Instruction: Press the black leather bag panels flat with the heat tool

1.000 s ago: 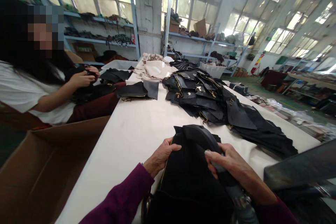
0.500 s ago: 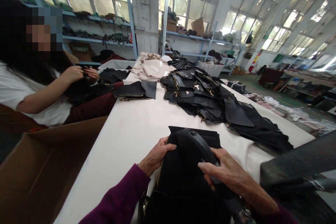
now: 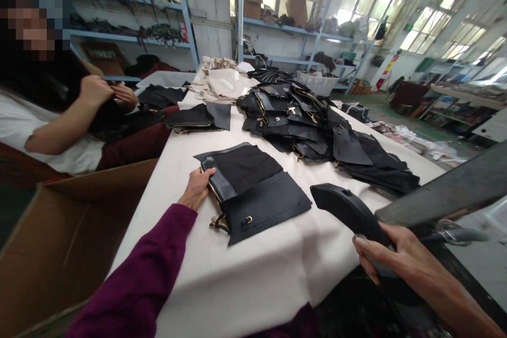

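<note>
A black leather and fabric piece (image 3: 265, 198) lies flat on the white-covered table (image 3: 253, 280), with a gold zipper along its left edge and a small gold fitting on its front panel. My left hand (image 3: 198, 187) pinches its upper left edge, thumb on top. On the right, my right hand (image 3: 390, 253) is wrapped round a black curved handheld tool (image 3: 348, 208), whose tip is just right of the piece, apart from it. The tool's lower end is dark and partly hidden by my right hand.
A heap of black pieces (image 3: 293, 121) covers the table's far right, beside beige pieces (image 3: 222, 82). One black piece (image 3: 202, 118) lies at the left edge. A seated person's hands (image 3: 111, 92) are at left, above a cardboard box (image 3: 87, 222). A grey metal bar (image 3: 447, 185) slants in from the right.
The black piece has moved forward and left from close to me and now lies flat on the table. My right hand has moved right with the tool, away from the piece. The view has shifted.
</note>
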